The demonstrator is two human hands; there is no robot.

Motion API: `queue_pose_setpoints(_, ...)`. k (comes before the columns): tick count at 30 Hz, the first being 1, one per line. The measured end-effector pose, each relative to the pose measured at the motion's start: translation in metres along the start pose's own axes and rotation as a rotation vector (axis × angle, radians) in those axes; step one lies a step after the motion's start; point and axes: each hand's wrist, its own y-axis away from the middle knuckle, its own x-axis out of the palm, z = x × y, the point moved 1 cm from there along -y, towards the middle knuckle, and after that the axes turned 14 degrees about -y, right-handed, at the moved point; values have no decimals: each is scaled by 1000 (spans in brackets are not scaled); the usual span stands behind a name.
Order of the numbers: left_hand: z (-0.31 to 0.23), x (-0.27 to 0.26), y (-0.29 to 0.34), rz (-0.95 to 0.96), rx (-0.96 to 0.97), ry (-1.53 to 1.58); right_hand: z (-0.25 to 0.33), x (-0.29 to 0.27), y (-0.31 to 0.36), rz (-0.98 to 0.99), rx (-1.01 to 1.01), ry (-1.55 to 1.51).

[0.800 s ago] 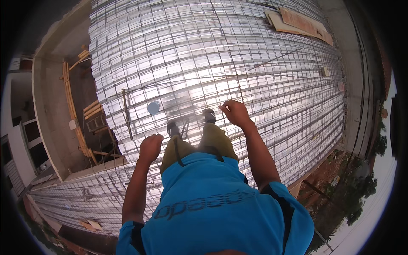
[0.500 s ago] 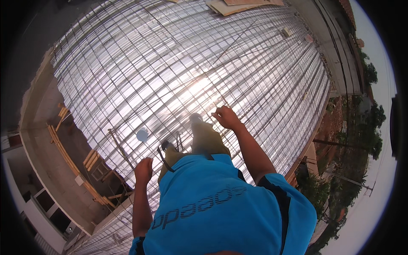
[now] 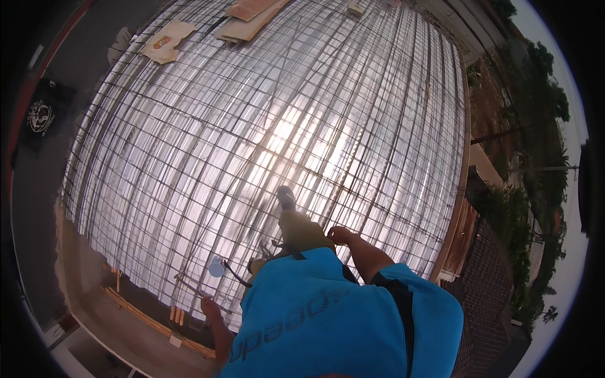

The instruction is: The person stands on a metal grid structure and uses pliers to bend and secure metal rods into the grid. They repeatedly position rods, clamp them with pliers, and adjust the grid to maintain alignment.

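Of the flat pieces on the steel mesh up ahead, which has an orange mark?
The pale, ragged-edged sheet, farthest left and lying on its own. The reddish board and tan board to its right overlap and show no such mark.

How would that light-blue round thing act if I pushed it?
The light-blue round thing might roll or tip, since its side looks curved. It probably wouldn't go far, because the bars of the metal mesh around it could catch it. It may feel slippery, as its surface looks plain and smooth, though its weight is hard to tell.
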Motion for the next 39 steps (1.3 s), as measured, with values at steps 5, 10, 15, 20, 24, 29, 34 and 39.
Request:
queue_pose_setpoints(5, -113, 23, -10, 101, 429, -740, -26, -73, -44, -93, -12, -187)
queue_pose_setpoints(10, -299, 77, -40, 213, 184, -121, -84, -205, -107, -520, -65, -313)
queue_pose_setpoints(15, -464, 79, -57, 250, 537, -231, -37, -324, -154, -680, -1, -505)
queue_pose_setpoints(20, -534, 125, -66, 306, 678, -139, -16, -342, -203, -595, -81, -390)
queue_pose_setpoints(24, -519, 149, -86, 318, 670, -234, 47, -322, -219, -335, -113, -349)
queue_pose_setpoints(29, -478, 191, -137, 416, 724, -462, 49, -331, -223, -59, -74, -227)
queue_pose_setpoints(34, -537, 210, -181, 616, 399, -401, -21, -386, -231, -2, 74, -22)
queue_pose_setpoints(39, -594, 199, -252, 331, 480, -297, 55, -519, -296, -365, -126, -144)
